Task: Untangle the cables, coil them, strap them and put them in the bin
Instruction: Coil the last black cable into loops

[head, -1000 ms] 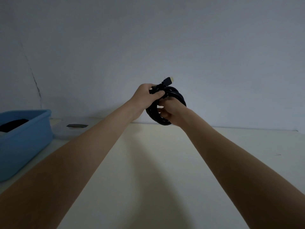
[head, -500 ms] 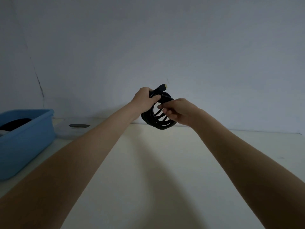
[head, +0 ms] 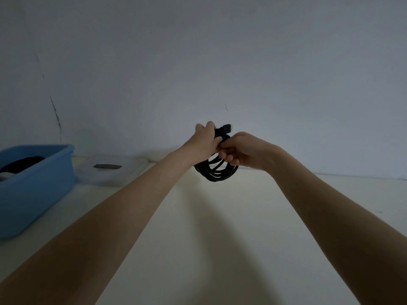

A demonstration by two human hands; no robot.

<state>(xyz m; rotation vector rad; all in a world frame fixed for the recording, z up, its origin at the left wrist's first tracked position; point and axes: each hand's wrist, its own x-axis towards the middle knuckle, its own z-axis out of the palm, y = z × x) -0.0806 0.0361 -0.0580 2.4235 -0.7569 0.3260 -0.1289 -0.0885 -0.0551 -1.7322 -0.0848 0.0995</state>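
A black cable (head: 217, 173) wound into a coil hangs in the air above the far part of the pale table (head: 220, 238). My left hand (head: 203, 143) grips the top of the coil, and a plug end with a light tip (head: 226, 128) sticks up past its fingers. My right hand (head: 242, 150) pinches the coil's top right beside the left hand. The loops below both hands hang free. A blue bin (head: 33, 194) stands at the left edge with dark cable inside (head: 22, 164).
A clear plastic lid or tray (head: 105, 172) with a dark label lies right of the blue bin, against the wall. The wall (head: 220, 62) rises directly behind the table's far edge.
The coil and both hands have dropped lower toward the table. My right hand moved from the side of the coil up to its top, close against the left hand.
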